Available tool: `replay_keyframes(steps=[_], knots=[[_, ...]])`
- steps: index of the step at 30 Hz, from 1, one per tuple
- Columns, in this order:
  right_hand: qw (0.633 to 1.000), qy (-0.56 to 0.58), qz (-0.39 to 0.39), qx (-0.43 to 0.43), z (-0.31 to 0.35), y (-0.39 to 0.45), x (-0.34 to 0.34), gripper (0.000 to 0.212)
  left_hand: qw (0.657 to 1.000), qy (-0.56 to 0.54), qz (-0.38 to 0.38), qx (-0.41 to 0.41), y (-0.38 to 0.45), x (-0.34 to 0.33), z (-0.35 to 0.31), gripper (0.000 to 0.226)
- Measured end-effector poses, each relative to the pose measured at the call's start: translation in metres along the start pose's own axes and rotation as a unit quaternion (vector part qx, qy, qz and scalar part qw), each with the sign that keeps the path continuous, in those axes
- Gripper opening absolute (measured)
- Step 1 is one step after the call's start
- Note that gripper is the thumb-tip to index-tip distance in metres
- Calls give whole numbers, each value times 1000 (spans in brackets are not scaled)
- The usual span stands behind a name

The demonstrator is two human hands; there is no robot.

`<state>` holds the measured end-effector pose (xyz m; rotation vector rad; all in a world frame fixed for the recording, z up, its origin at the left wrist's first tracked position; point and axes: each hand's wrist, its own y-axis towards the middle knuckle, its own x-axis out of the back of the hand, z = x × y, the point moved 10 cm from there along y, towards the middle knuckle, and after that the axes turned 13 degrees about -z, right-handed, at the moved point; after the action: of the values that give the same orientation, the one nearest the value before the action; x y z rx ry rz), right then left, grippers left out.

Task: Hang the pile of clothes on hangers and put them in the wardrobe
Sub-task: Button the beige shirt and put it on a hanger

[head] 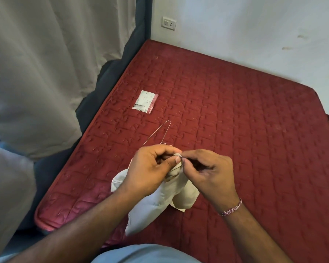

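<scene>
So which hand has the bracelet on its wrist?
The right hand does: a pink and white thread bracelet circles its wrist. The left hand has a bare wrist. Both pinch the cream cloth.

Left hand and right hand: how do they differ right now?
The left hand has a bare wrist; the right hand wears a braided wristband. The left hand covers more of the cream garment, while the right hand pinches only its top edge. Both grip that garment above the red mattress.
</scene>
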<state>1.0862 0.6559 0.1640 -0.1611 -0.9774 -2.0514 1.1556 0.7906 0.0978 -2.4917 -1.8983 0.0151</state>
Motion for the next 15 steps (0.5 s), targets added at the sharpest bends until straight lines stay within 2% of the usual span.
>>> replay_keyframes(steps=[2, 4, 8, 10, 13, 15], knots=[[998, -4, -34, -45, -6, -3, 1, 18, 998, 35, -42, -35, -2, 3, -3, 11], [995, -5, -60, -76, -9, -5, 2, 20, 996, 52, -51, -56, -5, 1, -5, 6], [994, -40, -82, -63, -8, -6, 5, 10, 998, 32, -6, -46, -6, -9, -4, 12], [993, -27, -80, -87, -15, -8, 2, 8, 997, 46, 12, -58, -1, -11, -3, 12], [972, 81, -54, -214, -34, -18, -12, 9, 994, 78, -32, -71, 5, -5, -2, 11], [921, 197, -3, -336, -49, -35, -34, 6, 996, 30, -82, -27, 10, 4, 5, 15]])
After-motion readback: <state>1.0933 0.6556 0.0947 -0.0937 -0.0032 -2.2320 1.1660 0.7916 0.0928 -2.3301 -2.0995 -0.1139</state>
